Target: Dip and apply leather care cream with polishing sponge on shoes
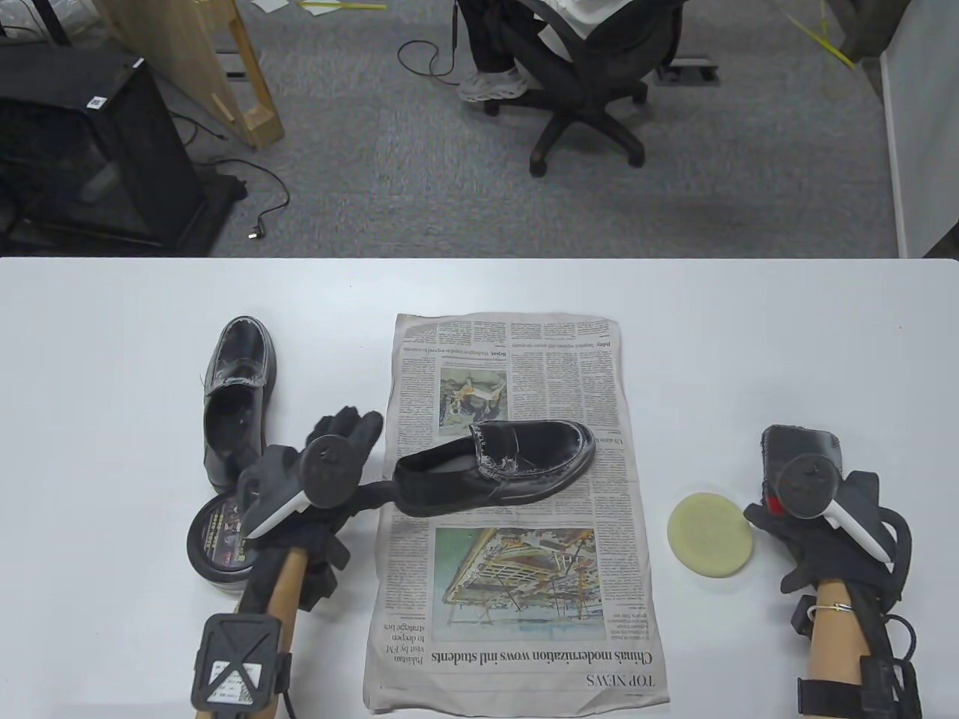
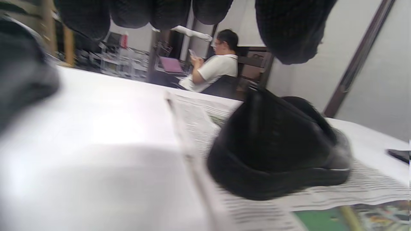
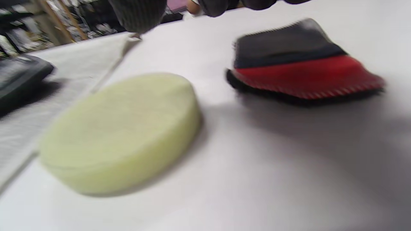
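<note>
The left hand (image 1: 330, 464) hovers at the near-left edge of the printed newspaper sheet (image 1: 517, 636); its fingers are extended and relaxed, holding nothing, with the thumb reaching toward the heel of the black leather loafer (image 1: 498, 464) that lies on the sheet. Just near-left of this hand stands one round black tin of leather care cream (image 1: 217, 543), partly covered by the wrist; whether it is lidded cannot be told. The second black leather loafer (image 1: 238, 397) lies on the white worktop (image 1: 749, 337), left of the newspaper, toe pointing far. Shoes: two.

The right hand (image 1: 813, 509) rests at the near right with nothing in its grasp. One pale yellow round polishing sponge (image 1: 710, 535) lies flat just left of it. One folded black-and-red cloth (image 3: 305, 69) lies under its fingers.
</note>
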